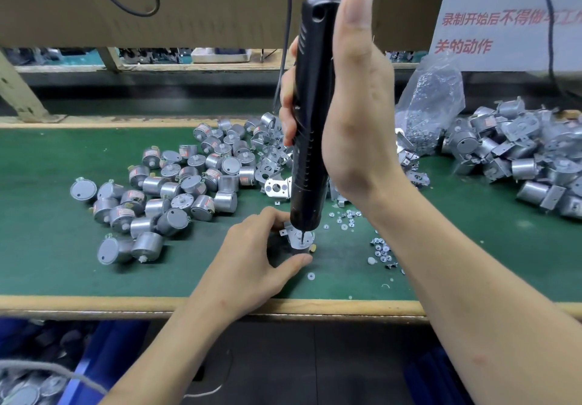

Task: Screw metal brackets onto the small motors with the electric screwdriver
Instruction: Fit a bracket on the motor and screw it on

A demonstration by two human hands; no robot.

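Head view shows the right hand (352,115) wrapped round the black electric screwdriver (310,140), held upright, its bit down on the bracket (307,236) atop a small motor (297,249); the left hand (252,263) pinches that motor, thumb on its near side, directly below the right hand's grip on the green mat (47,247), loose motors (176,184) heaped to the left
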